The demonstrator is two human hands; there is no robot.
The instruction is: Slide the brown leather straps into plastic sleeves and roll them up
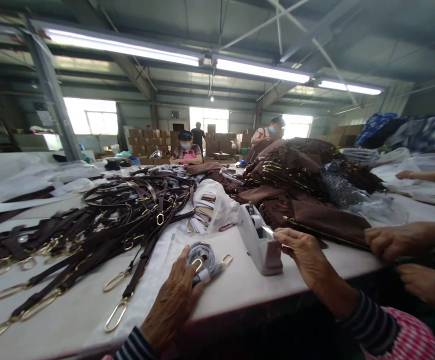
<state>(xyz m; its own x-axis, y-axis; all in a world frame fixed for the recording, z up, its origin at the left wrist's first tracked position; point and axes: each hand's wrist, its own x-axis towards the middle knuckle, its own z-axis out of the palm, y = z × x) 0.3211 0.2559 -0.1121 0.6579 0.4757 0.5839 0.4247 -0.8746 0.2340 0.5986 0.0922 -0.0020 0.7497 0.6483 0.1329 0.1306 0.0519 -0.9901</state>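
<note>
My left hand [176,297] rests on the white table, its fingers against a coiled strap bundle [206,260] wrapped in grey material, with a metal ring showing on it. My right hand [303,255] is at the cutting end of a grey tape dispenser [257,245], thumb and forefinger pinched on a clear strip of tape [268,231]. A loose gold oval ring [227,259] lies between the bundle and the dispenser.
Dark straps with gold rings [127,225] spread over the left side. Brown bags with zippers [300,175] are heaped behind the dispenser. A plastic bag of cards [212,205] lies mid-table. Another person's hands [401,240] reach in at right. People sit across the table.
</note>
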